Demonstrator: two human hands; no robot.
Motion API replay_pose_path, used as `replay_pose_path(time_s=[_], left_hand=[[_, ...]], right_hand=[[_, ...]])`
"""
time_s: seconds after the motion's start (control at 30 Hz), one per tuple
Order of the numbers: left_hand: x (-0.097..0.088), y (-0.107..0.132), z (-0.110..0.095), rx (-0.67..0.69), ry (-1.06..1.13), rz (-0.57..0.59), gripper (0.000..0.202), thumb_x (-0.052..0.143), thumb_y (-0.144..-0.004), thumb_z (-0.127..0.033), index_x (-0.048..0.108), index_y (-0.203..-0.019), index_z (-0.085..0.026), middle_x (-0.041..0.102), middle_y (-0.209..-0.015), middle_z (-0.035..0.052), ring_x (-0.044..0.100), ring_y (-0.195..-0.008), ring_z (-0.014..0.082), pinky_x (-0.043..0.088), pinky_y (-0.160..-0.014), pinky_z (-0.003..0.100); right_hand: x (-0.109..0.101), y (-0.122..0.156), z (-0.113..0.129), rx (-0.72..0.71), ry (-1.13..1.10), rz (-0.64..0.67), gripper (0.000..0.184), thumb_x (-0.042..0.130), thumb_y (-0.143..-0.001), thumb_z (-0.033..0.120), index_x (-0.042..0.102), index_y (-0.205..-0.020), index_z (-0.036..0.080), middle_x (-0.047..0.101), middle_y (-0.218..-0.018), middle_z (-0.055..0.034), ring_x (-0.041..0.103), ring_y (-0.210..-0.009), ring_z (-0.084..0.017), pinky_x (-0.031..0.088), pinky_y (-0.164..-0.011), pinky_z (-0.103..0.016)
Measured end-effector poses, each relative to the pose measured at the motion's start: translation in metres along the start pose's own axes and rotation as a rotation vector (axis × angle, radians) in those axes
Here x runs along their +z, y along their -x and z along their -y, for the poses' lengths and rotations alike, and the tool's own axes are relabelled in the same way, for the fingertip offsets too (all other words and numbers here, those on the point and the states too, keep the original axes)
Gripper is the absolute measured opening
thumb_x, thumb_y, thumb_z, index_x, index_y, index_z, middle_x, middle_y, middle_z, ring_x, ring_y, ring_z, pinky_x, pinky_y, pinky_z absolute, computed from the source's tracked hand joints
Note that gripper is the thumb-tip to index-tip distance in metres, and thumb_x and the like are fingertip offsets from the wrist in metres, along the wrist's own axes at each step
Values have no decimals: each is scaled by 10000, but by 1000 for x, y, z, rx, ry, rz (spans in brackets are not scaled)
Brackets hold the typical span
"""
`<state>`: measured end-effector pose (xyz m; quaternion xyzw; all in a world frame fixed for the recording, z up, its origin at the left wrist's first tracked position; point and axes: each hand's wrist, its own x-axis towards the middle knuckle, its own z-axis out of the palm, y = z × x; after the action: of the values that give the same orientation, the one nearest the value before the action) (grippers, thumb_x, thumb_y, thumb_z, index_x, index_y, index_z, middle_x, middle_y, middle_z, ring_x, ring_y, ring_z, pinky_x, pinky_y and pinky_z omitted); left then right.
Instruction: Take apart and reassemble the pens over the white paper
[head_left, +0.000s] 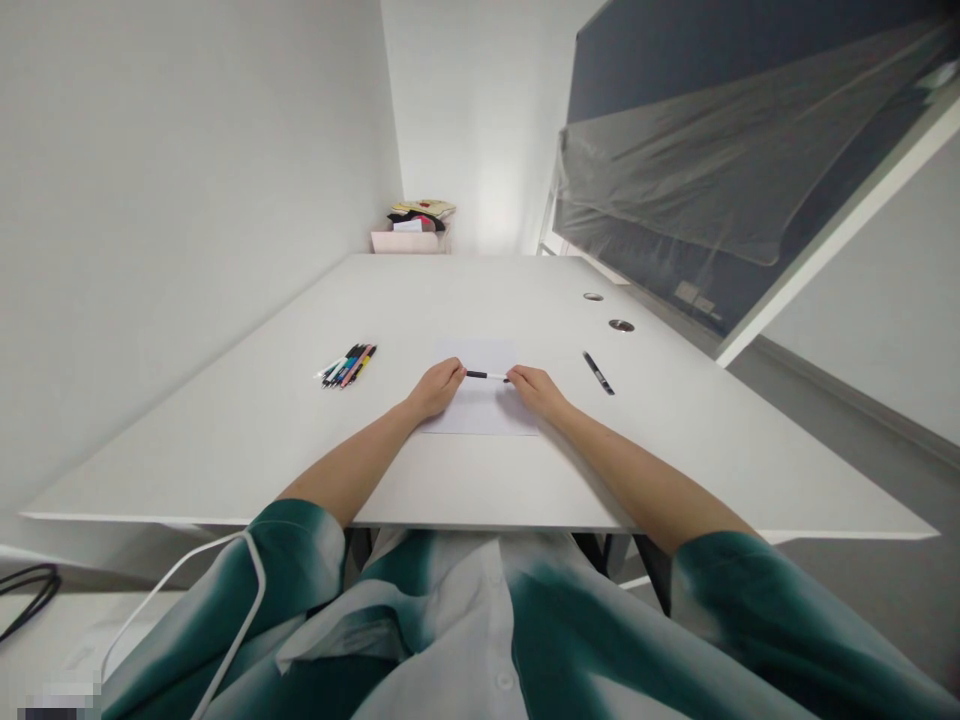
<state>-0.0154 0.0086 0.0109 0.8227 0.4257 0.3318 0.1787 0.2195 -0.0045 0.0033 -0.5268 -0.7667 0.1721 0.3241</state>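
A slim black-and-white pen [486, 375] lies level in the gap between the person's two hands, running from one set of fingertips to the other. The left hand [439, 387] pinches its black end between thumb and curled fingers; the right hand [534, 389] is closed in the same way around the opposite end, where a short dark bit shows just at the fingertips. The white part of the barrel is thus nearer the right hand. All this is above a white sheet of paper [480, 415] on the white table [480, 485]; from this angle it is hard to say whether the hands rest on the sheet or are slightly raised. Well to the left of the left hand lies a bunch of assorted pens [347, 367], side by side and slanted. To the right of the right hand, apart from it, lies a single dark marker [598, 373].
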Motion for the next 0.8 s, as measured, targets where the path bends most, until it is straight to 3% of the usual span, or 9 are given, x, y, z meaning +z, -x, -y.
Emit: replay_pose_path(time_s=[0.2, 0.43, 0.8], left_hand=[[4, -1, -5, -34, -7, 30, 328, 313, -978, -375, 349, -689, -224, 446, -650, -6, 460, -676, 162, 385, -700, 297], [7, -2, -4, -101, 107, 16, 357, 313, -975, -389, 376, -670, -214, 423, -630, -14, 439, -640, 150, 375, -645, 289], [12, -6, -2, -195, 244, -31, 416, 313, -961, -430, 394, -619, -207, 409, -585, -19, 408, -590, 140, 352, -596, 283]], right_hand=[[-1, 4, 7, 28, 209, 24, 497, 290, -987, 401, 657, -738, 177, 660, -668, -44, 575, -660, -169, 339, -612, -253], [-5, 7, 22, 41, 476, 100, 509, 233, -1034, 350, 670, -834, 181, 716, -797, -80, 629, -743, -188, 321, -638, -269], [-4, 7, 25, 57, 620, 117, 514, 197, -1047, 381, 665, -970, 184, 733, -912, -91, 653, -829, -197, 337, -662, -268]])
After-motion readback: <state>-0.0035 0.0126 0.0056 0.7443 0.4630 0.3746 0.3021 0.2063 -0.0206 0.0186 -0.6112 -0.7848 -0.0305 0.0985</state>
